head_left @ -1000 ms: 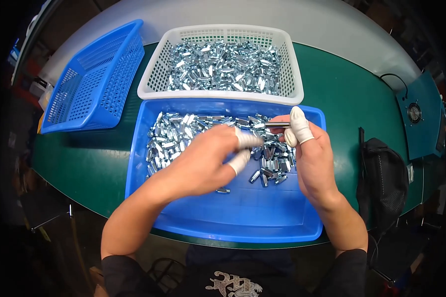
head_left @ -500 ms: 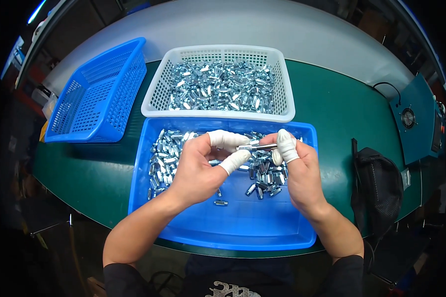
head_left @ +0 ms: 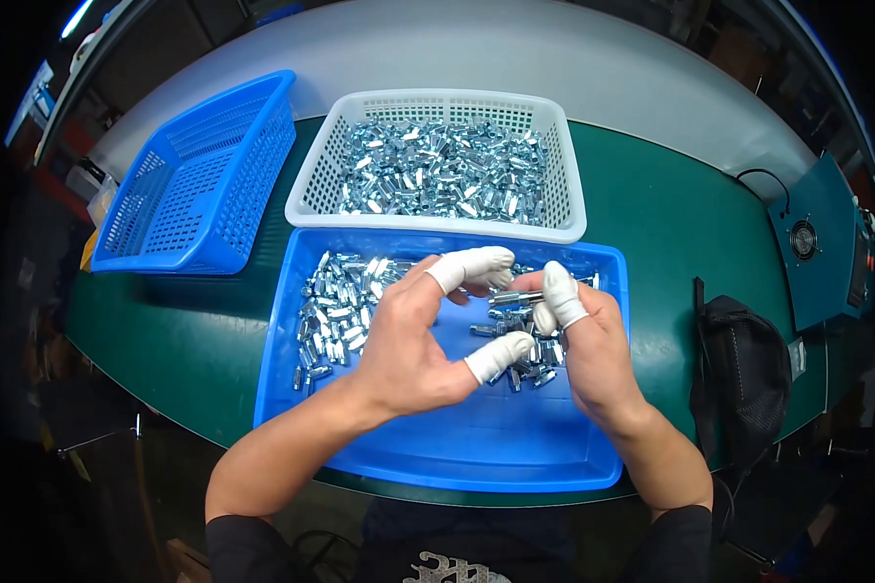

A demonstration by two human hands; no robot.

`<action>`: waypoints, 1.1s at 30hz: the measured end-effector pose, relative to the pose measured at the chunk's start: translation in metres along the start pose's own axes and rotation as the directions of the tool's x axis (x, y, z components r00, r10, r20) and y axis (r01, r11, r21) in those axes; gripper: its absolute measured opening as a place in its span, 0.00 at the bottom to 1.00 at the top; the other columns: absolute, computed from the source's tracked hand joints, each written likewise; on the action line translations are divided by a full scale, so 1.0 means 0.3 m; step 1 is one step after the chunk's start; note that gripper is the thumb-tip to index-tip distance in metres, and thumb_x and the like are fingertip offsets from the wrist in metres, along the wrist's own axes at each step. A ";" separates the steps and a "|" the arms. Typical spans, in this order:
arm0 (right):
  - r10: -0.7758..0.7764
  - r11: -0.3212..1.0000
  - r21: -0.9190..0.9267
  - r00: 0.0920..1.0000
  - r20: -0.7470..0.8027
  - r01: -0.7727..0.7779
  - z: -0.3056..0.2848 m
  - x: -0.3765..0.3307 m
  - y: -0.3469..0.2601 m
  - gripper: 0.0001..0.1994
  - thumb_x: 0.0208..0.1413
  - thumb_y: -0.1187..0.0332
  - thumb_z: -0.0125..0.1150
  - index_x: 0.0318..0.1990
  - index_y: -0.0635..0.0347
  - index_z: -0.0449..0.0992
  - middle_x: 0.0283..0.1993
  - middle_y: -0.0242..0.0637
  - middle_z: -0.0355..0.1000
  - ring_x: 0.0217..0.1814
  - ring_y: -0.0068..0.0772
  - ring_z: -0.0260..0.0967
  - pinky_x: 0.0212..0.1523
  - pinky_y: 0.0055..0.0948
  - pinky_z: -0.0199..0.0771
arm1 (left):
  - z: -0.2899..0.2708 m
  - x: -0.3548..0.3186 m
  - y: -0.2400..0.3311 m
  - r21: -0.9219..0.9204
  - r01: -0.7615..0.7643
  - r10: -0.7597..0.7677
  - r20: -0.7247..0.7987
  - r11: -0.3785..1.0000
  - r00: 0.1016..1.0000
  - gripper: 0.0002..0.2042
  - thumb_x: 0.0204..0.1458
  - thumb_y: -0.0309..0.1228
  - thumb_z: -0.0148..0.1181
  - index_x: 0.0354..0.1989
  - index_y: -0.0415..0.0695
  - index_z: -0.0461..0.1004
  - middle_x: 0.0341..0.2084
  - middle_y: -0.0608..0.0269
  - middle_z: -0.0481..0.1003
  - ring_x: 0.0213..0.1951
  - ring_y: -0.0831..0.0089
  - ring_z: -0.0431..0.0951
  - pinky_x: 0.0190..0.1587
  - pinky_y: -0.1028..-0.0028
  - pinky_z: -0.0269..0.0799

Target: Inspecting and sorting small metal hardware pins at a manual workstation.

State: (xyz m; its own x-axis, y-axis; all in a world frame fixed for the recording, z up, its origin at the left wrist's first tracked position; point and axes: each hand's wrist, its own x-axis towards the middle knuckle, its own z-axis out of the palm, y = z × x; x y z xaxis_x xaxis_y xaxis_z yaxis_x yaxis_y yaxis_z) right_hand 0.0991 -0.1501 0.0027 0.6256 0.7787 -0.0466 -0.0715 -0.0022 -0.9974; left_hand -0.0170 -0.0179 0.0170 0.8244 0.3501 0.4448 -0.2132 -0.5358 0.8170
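My right hand (head_left: 593,335) pinches a slim shiny metal rod (head_left: 518,298) between thumb and fingers, its tip pointing left. My left hand (head_left: 418,335) is open just left of that tip, thumb and index finger spread wide. White finger covers wrap the thumb and some fingers of both hands. Beneath them lies a blue tray (head_left: 457,442) with small silver hexagonal metal pieces (head_left: 335,316) heaped on its left, and another heap by my right hand. Part of the right heap is hidden by my fingers.
A white plastic basket (head_left: 297,204) full of similar pieces stands behind the tray. At the left a blue basket (head_left: 233,219) is tilted. On the right are a black bag (head_left: 744,360) and a teal box with a fan (head_left: 817,238), all on a green tabletop (head_left: 642,185).
My left fingers have come off the hexagonal piece at the rod's end and spread apart, the thumb moving down and right. My right hand keeps the rod nearly in place.
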 end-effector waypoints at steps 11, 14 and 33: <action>-0.085 0.986 -0.139 0.995 0.053 0.091 0.004 -0.017 -0.019 0.19 0.64 0.59 0.42 0.38 0.65 0.75 0.24 0.25 0.67 0.27 0.13 0.59 0.31 0.15 0.58 | 0.015 -0.015 -0.028 -0.137 0.228 -0.209 0.138 0.964 0.968 0.06 0.51 0.29 0.61 0.30 0.38 0.75 0.20 0.65 0.73 0.23 0.79 0.70 0.28 0.76 0.66; -0.023 0.992 -0.120 0.999 0.037 0.027 0.010 -0.011 -0.021 0.20 0.63 0.57 0.43 0.37 0.64 0.76 0.20 0.23 0.60 0.25 0.12 0.54 0.29 0.16 0.52 | -0.016 0.007 -0.069 0.079 -0.101 0.096 0.063 0.992 0.993 0.06 0.39 0.24 0.67 0.26 0.39 0.76 0.18 0.66 0.72 0.19 0.79 0.64 0.24 0.78 0.60; -0.073 0.980 0.165 0.969 -0.237 0.114 -0.005 0.010 -0.021 0.21 0.62 0.57 0.43 0.34 0.68 0.75 0.31 0.38 0.73 0.36 0.24 0.66 0.42 0.24 0.62 | 0.039 -0.037 -0.156 0.580 -0.165 -0.073 0.364 0.798 0.929 0.12 0.39 0.26 0.64 0.36 0.42 0.75 0.24 0.58 0.70 0.32 0.59 0.70 0.37 0.64 0.65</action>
State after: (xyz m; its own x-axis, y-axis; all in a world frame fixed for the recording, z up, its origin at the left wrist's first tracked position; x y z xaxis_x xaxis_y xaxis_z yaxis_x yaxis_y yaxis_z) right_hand 0.1028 -0.1486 0.0087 0.7957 0.6056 0.0148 -0.1269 0.1905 -0.9734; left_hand -0.0100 -0.0057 -0.0305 0.9719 0.0846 0.2197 -0.0017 -0.9307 0.3657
